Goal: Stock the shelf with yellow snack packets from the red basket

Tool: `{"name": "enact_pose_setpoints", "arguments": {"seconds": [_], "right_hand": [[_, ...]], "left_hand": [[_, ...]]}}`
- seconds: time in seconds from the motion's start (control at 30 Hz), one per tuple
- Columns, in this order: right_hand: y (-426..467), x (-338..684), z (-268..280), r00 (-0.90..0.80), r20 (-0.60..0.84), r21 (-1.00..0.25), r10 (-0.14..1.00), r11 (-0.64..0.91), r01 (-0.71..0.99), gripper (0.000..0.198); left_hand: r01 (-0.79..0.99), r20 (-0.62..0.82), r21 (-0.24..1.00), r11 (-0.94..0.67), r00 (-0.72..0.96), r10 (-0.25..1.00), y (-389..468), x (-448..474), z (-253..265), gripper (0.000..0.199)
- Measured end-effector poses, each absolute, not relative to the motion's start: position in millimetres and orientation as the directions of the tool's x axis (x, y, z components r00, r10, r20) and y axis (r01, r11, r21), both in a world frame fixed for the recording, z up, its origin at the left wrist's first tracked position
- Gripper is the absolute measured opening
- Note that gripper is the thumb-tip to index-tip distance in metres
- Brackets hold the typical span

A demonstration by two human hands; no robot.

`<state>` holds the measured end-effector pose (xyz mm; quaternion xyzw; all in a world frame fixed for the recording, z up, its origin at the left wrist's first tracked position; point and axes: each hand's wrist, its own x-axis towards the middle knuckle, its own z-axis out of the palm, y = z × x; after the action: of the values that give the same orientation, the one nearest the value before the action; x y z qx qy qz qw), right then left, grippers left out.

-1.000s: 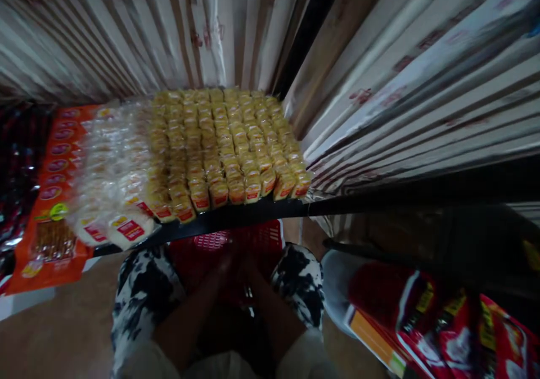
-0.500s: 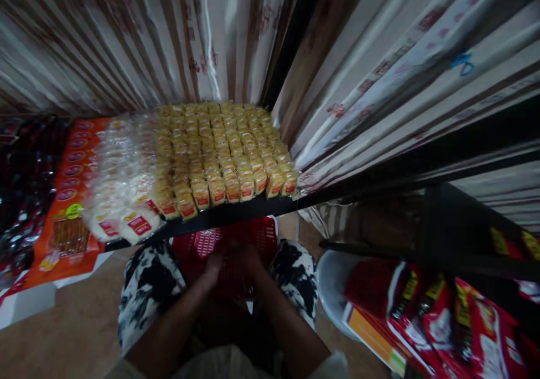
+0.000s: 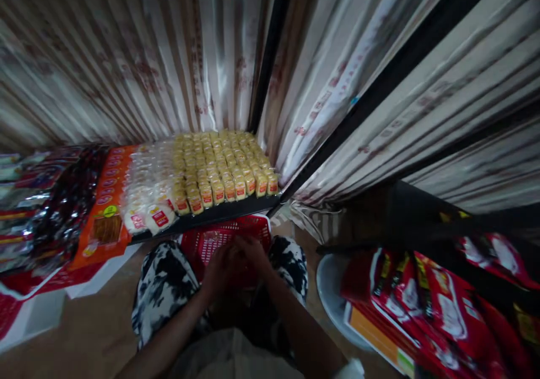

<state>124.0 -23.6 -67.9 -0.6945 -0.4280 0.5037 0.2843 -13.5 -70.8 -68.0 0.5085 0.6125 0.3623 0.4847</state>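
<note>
My left hand (image 3: 217, 264) and my right hand (image 3: 252, 254) meet over a red plastic basket (image 3: 262, 230) between my knees. The fingers of both curl inward towards each other, closed. Whatever lies between them is dark and too small to make out. Just beyond the basket, a low black shelf (image 3: 219, 213) carries rows of small yellow wrapped packs (image 3: 223, 165). To their left lie white round packs (image 3: 160, 217) in clear wrapping, some with a red label.
An orange snack bag (image 3: 107, 190) and dark shiny packets (image 3: 63, 199) continue along the shelf on the left. On the right, red bags (image 3: 434, 306) sit beside a pale tub (image 3: 333, 294). Striped curtains (image 3: 189, 58) and black posts (image 3: 274, 47) stand behind.
The view has shifted, so more of the left shelf shows. My hands have risen slightly and drawn close together above the basket, more clearly visible than before.
</note>
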Motion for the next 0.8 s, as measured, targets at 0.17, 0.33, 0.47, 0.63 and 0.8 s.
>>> {"name": "enact_pose_setpoints", "arguments": {"seconds": [0.17, 0.33, 0.47, 0.63, 0.8], "right_hand": [[-29.8, 123.9, -38.1, 0.023, -0.469, -0.866, 0.883, -0.465, 0.184, 0.047], [-44.1, 126.0, -27.9, -0.124, -0.482, -0.873, 0.867, -0.488, -0.019, 0.053], [-50.8, 122.0, -25.9, -0.136, -0.447, -0.871, 0.884, -0.465, -0.160, 0.051], [-53.8, 116.3, -25.9, -0.169, -0.397, -0.844, 0.902, -0.431, -0.319, 0.053], [-50.6, 125.7, -32.5, -0.080, -0.380, -0.872, 0.921, -0.386, -0.300, 0.059]], "left_hand": [[-0.028, -0.404, 0.915, 0.403, -0.027, 0.914, -69.5, -18.9, -64.1, 0.038], [-0.216, -0.523, 0.830, 0.513, 0.015, 0.852, -70.6, -27.9, -44.3, 0.048], [-0.345, -0.522, 0.784, 0.516, 0.084, 0.849, -74.8, -24.6, -28.4, 0.045], [-0.432, -0.517, 0.734, 0.524, 0.143, 0.844, -79.9, -17.0, -17.8, 0.038], [-0.161, -0.528, 0.825, 0.541, 0.119, 0.841, -68.2, -22.5, -16.4, 0.026]]}}
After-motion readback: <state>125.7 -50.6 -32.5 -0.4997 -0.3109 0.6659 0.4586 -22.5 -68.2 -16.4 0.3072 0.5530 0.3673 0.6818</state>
